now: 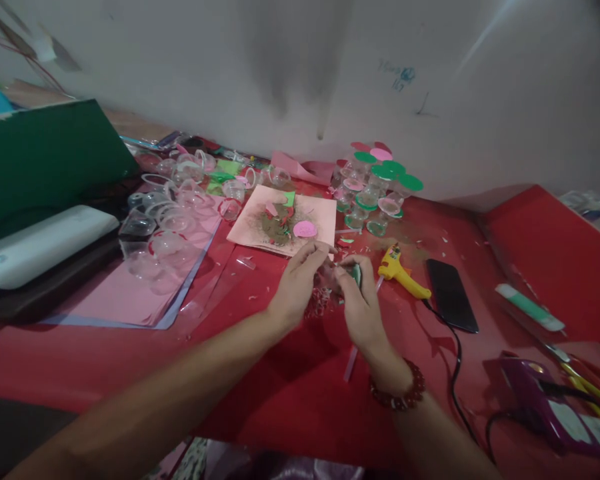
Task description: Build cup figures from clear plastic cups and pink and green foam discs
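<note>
At the middle of the red table, my left hand (296, 285) and my right hand (364, 308) meet around a small clear plastic cup (329, 275). A green paper disc (357, 274) shows at the cup's end by my right fingers. The fingers of both hands are closed on the cup and hide much of it. Beneath them lie curly paper scraps (320, 303). Just beyond my hands is a pale pink sheet (247, 223) with brown glitter-like powder, paper bits and a pink paper disc (305, 229) on it.
Stacked cups with green and pink discs (367, 197) stand at the back right. Loose clear cups (173, 217) crowd the left. A yellow glue gun (403, 273), black phone (451, 293), purple device (545, 400) and cords lie right. A white machine (55, 243) sits far left.
</note>
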The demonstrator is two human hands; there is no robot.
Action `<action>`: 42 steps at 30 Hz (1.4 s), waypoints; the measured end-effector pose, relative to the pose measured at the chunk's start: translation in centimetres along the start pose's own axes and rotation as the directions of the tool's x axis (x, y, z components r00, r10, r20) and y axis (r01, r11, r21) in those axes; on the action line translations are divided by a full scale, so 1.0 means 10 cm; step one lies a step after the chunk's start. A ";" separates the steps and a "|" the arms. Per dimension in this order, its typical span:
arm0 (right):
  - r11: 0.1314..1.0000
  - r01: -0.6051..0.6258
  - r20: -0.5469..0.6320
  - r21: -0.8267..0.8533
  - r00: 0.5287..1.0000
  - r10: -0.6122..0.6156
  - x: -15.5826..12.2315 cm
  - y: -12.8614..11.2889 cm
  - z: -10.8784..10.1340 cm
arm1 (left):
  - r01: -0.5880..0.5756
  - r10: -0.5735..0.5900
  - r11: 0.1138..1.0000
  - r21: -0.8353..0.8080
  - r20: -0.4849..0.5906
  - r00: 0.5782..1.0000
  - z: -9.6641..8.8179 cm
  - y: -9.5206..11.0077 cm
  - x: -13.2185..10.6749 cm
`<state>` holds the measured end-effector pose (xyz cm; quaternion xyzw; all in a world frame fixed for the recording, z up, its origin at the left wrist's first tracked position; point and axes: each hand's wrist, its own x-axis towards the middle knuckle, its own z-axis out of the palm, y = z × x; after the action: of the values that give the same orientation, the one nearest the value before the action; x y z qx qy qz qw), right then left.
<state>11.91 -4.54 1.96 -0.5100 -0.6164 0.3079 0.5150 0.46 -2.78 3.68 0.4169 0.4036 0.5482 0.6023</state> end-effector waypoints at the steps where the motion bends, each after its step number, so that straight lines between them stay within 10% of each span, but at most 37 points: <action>1: 0.999 -0.027 -0.026 0.020 0.999 0.027 -0.02 -0.01 0.03 | -0.007 0.008 1.000 0.018 -0.030 1.000 0.02 -0.02 -0.02; 18: 0.987 -0.119 -0.077 0.110 0.989 0.128 -0.05 0.01 0.14 | -0.089 0.087 0.996 -0.007 -0.115 0.989 0.07 -0.19 -0.08; 35: 0.945 -0.128 0.127 0.303 0.988 0.093 0.03 -0.01 0.00 | 0.289 -0.308 0.926 -0.244 -0.045 0.950 -0.02 0.06 0.06; 42: 0.921 -0.169 -0.041 0.350 0.980 0.195 0.00 -0.03 0.09 | 0.239 -0.248 0.937 -0.255 -0.004 0.969 0.06 -0.03 -0.03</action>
<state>10.97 -4.45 1.99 -0.4782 -0.4830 0.4383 0.5881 1.13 -3.09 3.59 0.2736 0.3899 0.5237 0.7063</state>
